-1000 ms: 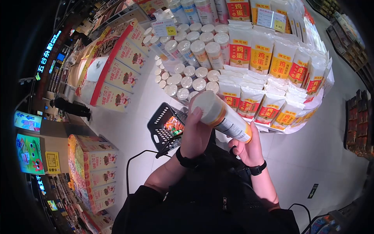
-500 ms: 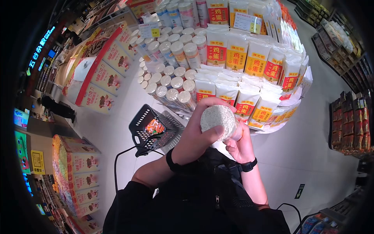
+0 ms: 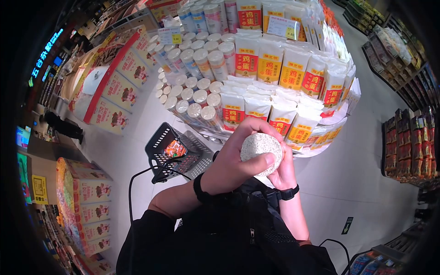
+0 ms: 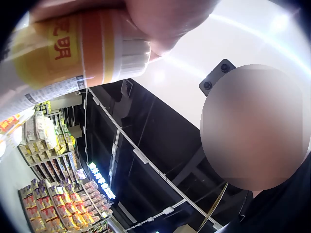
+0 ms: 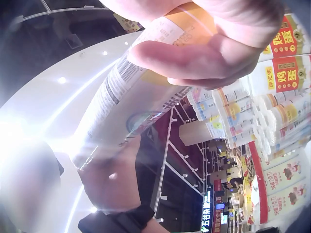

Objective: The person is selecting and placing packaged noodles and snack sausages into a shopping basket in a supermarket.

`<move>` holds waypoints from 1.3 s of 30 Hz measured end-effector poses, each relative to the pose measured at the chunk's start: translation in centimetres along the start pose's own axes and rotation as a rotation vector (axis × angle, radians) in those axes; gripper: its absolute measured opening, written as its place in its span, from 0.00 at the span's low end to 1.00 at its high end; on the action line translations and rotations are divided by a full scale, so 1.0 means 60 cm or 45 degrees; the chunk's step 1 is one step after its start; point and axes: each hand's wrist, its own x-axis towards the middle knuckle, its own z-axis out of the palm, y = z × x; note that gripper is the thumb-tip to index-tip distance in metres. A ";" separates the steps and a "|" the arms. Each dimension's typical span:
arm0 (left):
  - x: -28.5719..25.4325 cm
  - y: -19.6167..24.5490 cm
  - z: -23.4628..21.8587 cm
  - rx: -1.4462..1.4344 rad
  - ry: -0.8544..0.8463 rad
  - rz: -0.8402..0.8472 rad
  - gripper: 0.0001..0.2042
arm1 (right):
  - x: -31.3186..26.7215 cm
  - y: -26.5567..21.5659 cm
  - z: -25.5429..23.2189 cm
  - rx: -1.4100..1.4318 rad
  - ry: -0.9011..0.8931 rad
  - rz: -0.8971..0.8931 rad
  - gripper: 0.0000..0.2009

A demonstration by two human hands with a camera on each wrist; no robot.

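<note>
My left hand (image 3: pixel 233 160) grips a cylindrical pack (image 3: pixel 260 147) near its pale, speckled round end, which faces the head camera, thumb lying across the edge. On the pack's other side my right hand (image 3: pixel 286 169) holds it lower down, partly hidden by it. An orange, yellow and white label shows on the pack (image 4: pixel 58 58) in the left wrist view, below the left hand (image 4: pixel 170 19). From the right wrist, curled fingers of the right hand (image 5: pixel 209 56) wrap the orange end of the pack (image 5: pixel 126 104), with the left hand (image 5: pixel 111 179) at its far end.
A tiered display holds cylindrical packs (image 3: pixel 200 96) and flat yellow-red packs (image 3: pixel 268 66) in front. A dark basket (image 3: pixel 158 149) with orange items stands on the floor at left. Stocked shelves (image 3: pixel 409 151) are at right; a person in black (image 3: pixel 63 125) is far left.
The pack has turned from lying side-on to pointing its round end at the head camera, the left hand turning with it. The display and basket have shifted left in the head view.
</note>
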 end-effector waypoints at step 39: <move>-0.024 -0.015 -0.103 -0.316 -0.003 -0.242 0.21 | 0.038 0.086 0.020 0.106 0.183 0.012 0.29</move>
